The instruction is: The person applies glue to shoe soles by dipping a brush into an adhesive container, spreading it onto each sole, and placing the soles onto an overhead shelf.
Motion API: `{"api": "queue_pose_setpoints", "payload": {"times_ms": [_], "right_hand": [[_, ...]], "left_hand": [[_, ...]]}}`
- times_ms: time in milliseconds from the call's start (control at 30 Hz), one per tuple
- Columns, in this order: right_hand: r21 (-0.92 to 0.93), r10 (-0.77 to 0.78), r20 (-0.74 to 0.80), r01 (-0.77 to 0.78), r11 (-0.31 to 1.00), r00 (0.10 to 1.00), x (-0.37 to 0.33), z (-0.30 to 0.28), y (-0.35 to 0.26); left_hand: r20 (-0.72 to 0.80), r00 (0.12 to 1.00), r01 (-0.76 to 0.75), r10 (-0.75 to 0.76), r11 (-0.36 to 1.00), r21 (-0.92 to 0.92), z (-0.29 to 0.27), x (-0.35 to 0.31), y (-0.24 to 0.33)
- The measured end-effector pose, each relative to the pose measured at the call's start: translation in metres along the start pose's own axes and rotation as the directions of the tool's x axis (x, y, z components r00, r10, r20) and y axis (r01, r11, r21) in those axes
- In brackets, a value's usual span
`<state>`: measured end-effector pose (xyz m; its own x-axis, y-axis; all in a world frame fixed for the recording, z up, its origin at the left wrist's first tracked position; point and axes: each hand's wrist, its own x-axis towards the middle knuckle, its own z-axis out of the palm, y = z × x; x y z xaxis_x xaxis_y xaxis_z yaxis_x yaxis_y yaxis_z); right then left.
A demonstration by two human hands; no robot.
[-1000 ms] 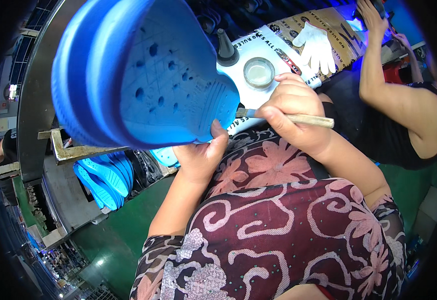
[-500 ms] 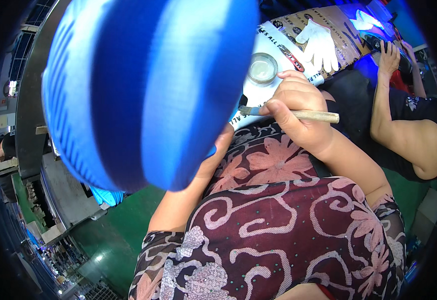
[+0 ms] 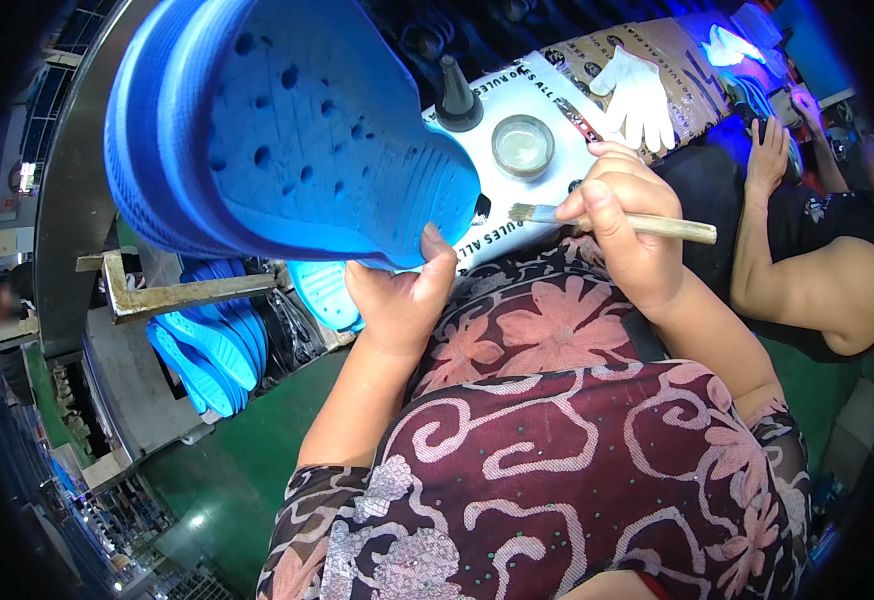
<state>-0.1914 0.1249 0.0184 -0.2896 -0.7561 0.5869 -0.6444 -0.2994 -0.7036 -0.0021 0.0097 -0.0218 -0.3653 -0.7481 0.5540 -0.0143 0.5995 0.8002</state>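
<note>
My left hand (image 3: 407,297) grips a large blue foam shoe sole (image 3: 307,130) by its near right end, thumb on the upper face, other fingers mostly hidden underneath. Small holes dot the sole, which has a thick wall along its left side. A wooden-handled brush (image 3: 682,229) is pinched in my right hand (image 3: 629,225). Its bristles point left, a short gap from a dark spot at the sole's end. Beyond the brush, a round dish (image 3: 523,146) holds pale, clear-looking liquid. Behind the sole's right end stands a black cone-shaped object (image 3: 456,98).
White printed sheeting (image 3: 502,205) lies under the dish. A white glove (image 3: 639,100) and a red narrow tool (image 3: 579,121) are farther right. Several blue soles (image 3: 207,355) sit by a metal frame (image 3: 177,297) at left. Another person's arm (image 3: 752,240) is at the right.
The sole has tilted from a blurred side view to showing its holed face, uncovering the black cone and the soles at left. My right hand with the brush has shifted slightly right.
</note>
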Motion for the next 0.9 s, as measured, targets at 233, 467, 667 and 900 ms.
{"api": "queue_pose_setpoints", "payload": {"times_ms": [233,467,667,900], "right_hand": [[0.101,0.200,-0.076,-0.192,0.976,0.977,-0.006,-0.010,-0.004],[0.264,0.388,-0.121,-0.347,0.900,0.914,-0.024,-0.023,0.008],[0.202,0.275,-0.187,-0.237,0.950,0.943,-0.027,-0.037,0.002],[0.298,0.461,-0.253,-0.385,0.873,0.851,-0.053,-0.055,0.016]], "left_hand": [[0.007,0.995,0.101,-0.101,0.981,-0.166,-0.004,0.010,0.015],[-0.008,0.975,0.217,-0.222,0.959,-0.181,-0.028,0.011,0.027],[0.039,0.979,0.204,-0.200,0.969,-0.142,-0.026,0.011,0.040],[0.355,0.887,0.419,-0.295,0.838,-0.349,-0.012,0.051,0.084]]}}
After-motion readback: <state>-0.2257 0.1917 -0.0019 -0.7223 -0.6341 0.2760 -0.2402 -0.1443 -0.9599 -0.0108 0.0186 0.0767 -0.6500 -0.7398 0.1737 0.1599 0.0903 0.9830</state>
